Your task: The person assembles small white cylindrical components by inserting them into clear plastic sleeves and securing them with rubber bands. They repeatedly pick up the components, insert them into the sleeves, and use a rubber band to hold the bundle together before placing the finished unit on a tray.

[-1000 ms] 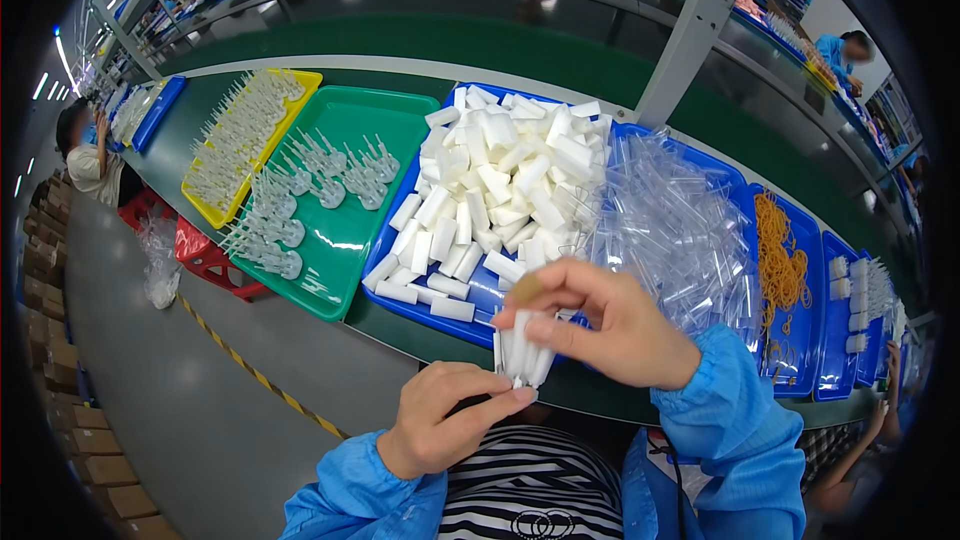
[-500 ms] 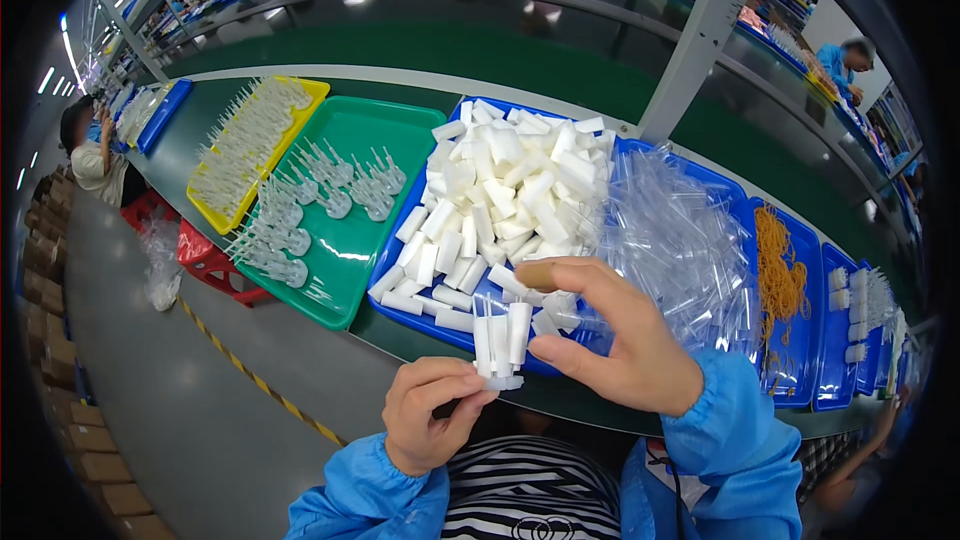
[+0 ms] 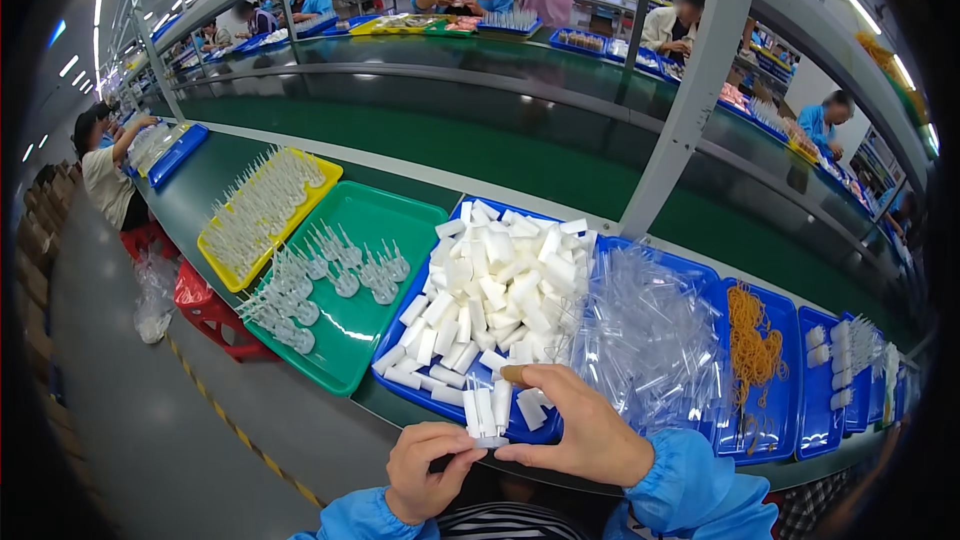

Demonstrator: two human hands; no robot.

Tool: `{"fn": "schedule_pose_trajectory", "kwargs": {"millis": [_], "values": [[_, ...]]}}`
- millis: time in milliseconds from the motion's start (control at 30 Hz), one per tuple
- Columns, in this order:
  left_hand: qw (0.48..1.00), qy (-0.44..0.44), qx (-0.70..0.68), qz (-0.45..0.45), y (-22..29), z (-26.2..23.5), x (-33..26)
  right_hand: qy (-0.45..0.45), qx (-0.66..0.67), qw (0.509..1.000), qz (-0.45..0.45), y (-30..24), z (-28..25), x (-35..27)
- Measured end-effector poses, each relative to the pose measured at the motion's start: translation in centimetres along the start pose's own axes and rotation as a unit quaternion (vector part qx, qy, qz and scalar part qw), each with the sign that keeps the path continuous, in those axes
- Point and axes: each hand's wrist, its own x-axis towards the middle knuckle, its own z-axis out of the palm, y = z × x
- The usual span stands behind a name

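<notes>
In my left hand (image 3: 428,465) is a small pale plastic base (image 3: 487,442), its fingers closed on the edge. Several white foam-like tubes (image 3: 484,410) stand upright on it, with thin prong tips showing at the top. My right hand (image 3: 590,430) curves around the right side of this piece. Its thumb meets the base's right edge, and its index finger, in a brown finger cover (image 3: 514,373), reaches the top of the rightmost tube. Just beyond lies a blue tray (image 3: 385,352) heaped with loose white tubes (image 3: 500,280).
Left of the tubes, a green tray (image 3: 385,212) and a yellow tray (image 3: 325,166) hold pronged bases. To the right are clear plastic sleeves (image 3: 655,335), orange rubber bands (image 3: 752,345) and blue trays of pronged parts (image 3: 822,390). A metal post (image 3: 680,110) rises behind. Co-workers sit across and at far left.
The view has tilted up, so the trays sit lower in the picture. My right thumb and index finger have come down and closed in on the base and its rightmost tube.
</notes>
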Motion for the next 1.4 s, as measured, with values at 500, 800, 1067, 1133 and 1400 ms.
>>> {"fn": "schedule_pose_trajectory", "kwargs": {"millis": [500,800,1067,1133,1400], "values": [[0.999,0.000,-0.032,-0.004,-0.1,0.1,-0.4,-0.001,0.148,0.987,0.063,0.0,-0.1,-0.6],[1.000,-0.012,-0.020,0.019,0.0,0.0,0.0,0.001,0.100,0.994,0.039,0.4,0.1,-1.0],[1.000,0.012,-0.019,0.008,-0.2,0.3,-0.3,0.037,-0.059,0.995,-0.068,-0.5,1.0,-1.0],[1.000,0.013,-0.014,0.012,-0.1,0.3,-0.3,0.043,-0.062,0.996,-0.054,-0.4,1.3,-1.0],[0.999,0.004,-0.018,0.032,0.2,0.5,-0.3,0.053,-0.089,0.991,-0.081,-0.6,1.1,-1.1]]}}
